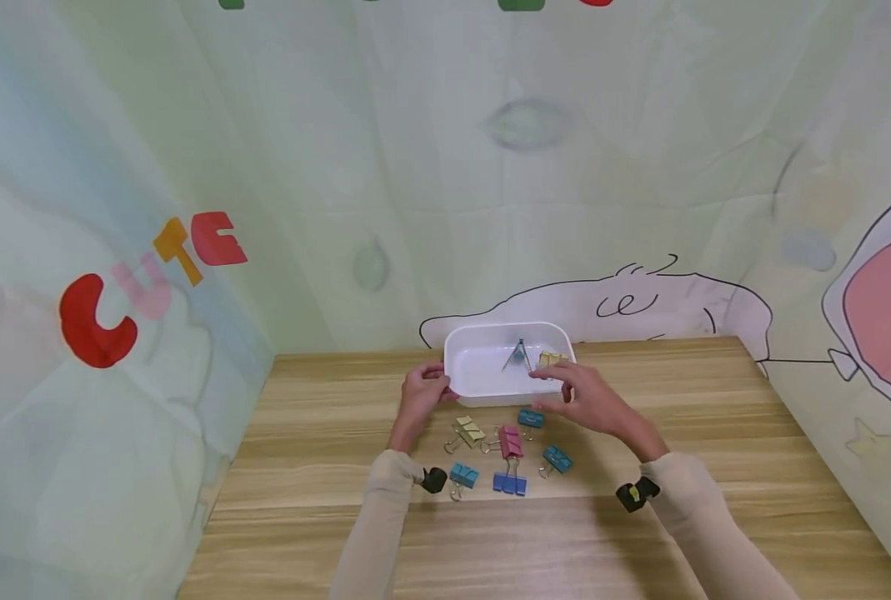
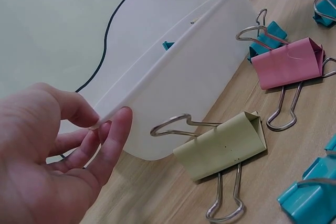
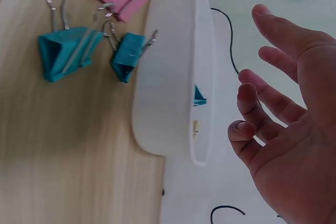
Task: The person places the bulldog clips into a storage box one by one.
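A white plastic tray (image 1: 483, 398) stands at the back of the wooden table. My left hand (image 1: 421, 393) pinches its left rim between thumb and fingers, seen closely in the left wrist view. My right hand (image 1: 591, 398) hovers over the tray's right end, fingers apart and holding nothing. Inside the tray are a teal binder clip (image 1: 519, 353) with its handles spread and a yellow binder clip (image 1: 552, 359). In front lie a pale yellow binder clip (image 2: 220, 148), a pink binder clip (image 2: 289, 64) and a blue binder clip (image 1: 509, 483).
Several teal binder clips lie about the pink one, among them one at the left (image 1: 463, 475), one at the right (image 1: 558, 458) and one near the tray (image 3: 127, 56). A printed cloth (image 1: 445, 208) hangs behind the table (image 1: 325, 467).
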Action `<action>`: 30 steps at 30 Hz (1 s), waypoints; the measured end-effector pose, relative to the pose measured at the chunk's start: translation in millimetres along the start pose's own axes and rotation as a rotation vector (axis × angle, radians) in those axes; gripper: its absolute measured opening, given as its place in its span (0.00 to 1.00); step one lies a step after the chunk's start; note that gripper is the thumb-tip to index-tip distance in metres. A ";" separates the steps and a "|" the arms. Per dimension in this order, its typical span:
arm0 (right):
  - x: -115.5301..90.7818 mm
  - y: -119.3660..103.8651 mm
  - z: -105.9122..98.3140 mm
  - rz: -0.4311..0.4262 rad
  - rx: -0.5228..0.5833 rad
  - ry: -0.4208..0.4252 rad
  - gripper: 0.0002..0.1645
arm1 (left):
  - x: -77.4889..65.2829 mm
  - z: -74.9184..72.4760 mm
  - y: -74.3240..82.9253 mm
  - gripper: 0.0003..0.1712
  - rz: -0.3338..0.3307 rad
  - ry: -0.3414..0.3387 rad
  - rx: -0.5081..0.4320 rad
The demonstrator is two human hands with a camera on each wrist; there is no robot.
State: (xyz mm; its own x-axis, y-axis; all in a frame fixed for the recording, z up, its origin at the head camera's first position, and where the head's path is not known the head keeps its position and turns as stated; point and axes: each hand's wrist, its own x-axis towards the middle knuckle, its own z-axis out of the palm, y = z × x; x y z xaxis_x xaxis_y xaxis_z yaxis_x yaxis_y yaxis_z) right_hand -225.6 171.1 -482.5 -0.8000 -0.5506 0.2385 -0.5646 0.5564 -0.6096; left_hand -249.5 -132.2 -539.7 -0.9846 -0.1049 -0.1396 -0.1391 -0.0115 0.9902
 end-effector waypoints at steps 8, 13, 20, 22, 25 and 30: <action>-25.8 11.6 14.9 0.056 0.084 -0.082 0.28 | 2.1 -0.8 -1.9 0.20 -0.011 0.002 -0.012; -41.8 20.7 25.7 0.063 0.091 -0.127 0.28 | 2.4 -0.8 -2.6 0.20 -0.014 0.002 -0.005; -61.8 30.8 40.4 0.027 0.110 -0.138 0.28 | 2.1 -0.7 -2.4 0.20 -0.010 -0.001 -0.006; -66.0 32.0 44.3 0.035 0.112 -0.142 0.28 | 1.3 -0.8 -1.7 0.20 -0.009 -0.001 -0.003; -71.5 32.9 49.6 0.040 0.096 -0.140 0.28 | 1.4 -0.8 -2.0 0.20 0.001 -0.010 -0.016; -77.7 34.1 57.3 0.035 0.057 -0.127 0.29 | 1.6 -1.3 -2.3 0.20 0.001 -0.020 -0.029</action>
State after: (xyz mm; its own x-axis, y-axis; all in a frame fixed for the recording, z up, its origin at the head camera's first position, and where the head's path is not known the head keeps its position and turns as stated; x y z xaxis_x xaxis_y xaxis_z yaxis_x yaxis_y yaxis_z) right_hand -171.1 197.3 -565.2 -0.7849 -0.6078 0.1203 -0.5213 0.5429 -0.6584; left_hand -250.6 -133.6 -542.3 -0.9868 -0.0846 -0.1382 -0.1352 -0.0403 0.9900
